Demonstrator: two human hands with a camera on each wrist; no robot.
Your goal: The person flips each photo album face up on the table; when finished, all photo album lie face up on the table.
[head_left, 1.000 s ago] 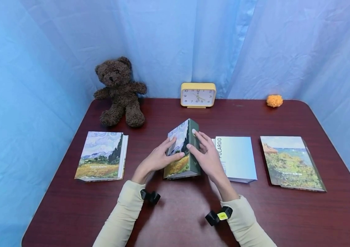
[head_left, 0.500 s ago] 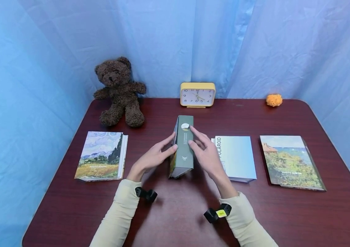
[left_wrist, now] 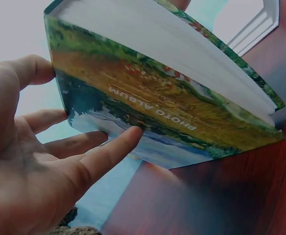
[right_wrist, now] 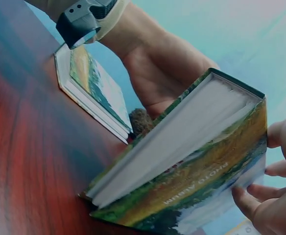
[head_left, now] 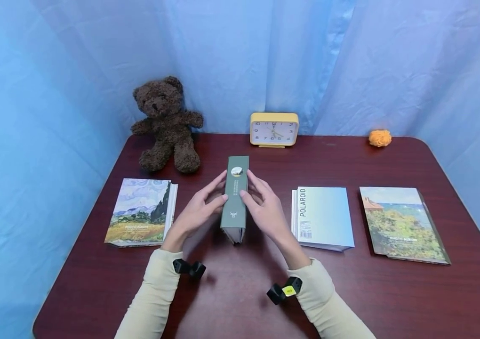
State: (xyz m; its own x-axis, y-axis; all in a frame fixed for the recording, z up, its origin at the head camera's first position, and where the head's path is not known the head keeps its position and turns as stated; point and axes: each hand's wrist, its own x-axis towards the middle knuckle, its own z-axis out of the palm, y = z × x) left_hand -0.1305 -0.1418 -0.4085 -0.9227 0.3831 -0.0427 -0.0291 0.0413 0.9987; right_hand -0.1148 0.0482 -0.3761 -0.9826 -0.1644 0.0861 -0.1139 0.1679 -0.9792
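Observation:
A thick photo album (head_left: 234, 207) stands on its fore-edge in mid-table, its dark green spine facing up. My left hand (head_left: 197, 211) touches its left side, thumb tip near the spine's edge. From the right, my right hand (head_left: 268, 212) touches the other side in the same way. In the left wrist view the album's painted cover (left_wrist: 148, 93) meets fairly straight fingertips, with the thumb at the spine corner. The right wrist view shows the opposite cover (right_wrist: 182, 191) under the right fingertips, and the pages spreading slightly toward the table.
Another painted album (head_left: 140, 212) lies at the left. To the right lie a pale blue POLAROID album (head_left: 324, 214) and an album with a seaside picture (head_left: 401, 223). Along the back are a brown teddy bear (head_left: 165, 125), a yellow clock (head_left: 274, 129) and an orange ball (head_left: 380, 138).
Between both hands, the album has turned from a tilt with its painted cover showing to upright with its spine on top. It and the hands have shifted left.

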